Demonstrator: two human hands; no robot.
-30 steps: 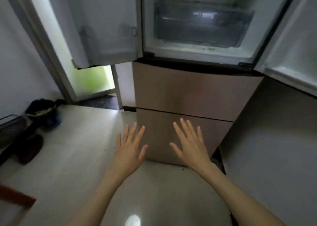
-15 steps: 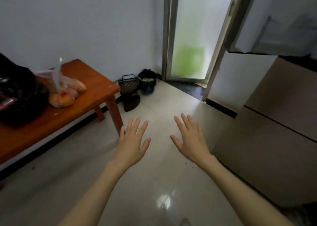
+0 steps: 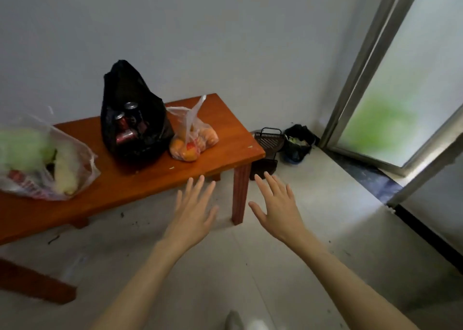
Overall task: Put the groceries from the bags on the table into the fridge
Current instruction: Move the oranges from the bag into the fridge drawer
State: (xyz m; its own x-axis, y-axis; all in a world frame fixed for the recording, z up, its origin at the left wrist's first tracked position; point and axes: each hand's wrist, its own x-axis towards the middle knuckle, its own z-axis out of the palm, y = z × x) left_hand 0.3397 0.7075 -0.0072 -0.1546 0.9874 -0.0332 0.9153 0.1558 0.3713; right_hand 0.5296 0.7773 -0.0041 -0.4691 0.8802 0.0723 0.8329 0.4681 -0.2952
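A low orange-brown wooden table (image 3: pixel 155 179) stands against the white wall. On it sit three bags: a black bag (image 3: pixel 132 119) holding drink cans, a clear bag of oranges (image 3: pixel 193 139) to its right, and a clear bag with green vegetables (image 3: pixel 37 159) at the far left. My left hand (image 3: pixel 193 211) hovers flat over the table's front edge, fingers spread, holding nothing. My right hand (image 3: pixel 278 206) floats beside the table's right leg, also spread and empty. The fridge is out of view.
A black wire basket (image 3: pixel 268 149) and a dark bin with rubbish (image 3: pixel 298 141) sit on the floor right of the table. A frosted glass door (image 3: pixel 400 91) fills the right side. Pale tiled floor (image 3: pixel 250 267) lies under my arms.
My view has swung left, away from the open fridge and onto the table with the bags. Both hands stay spread and empty in front of me.
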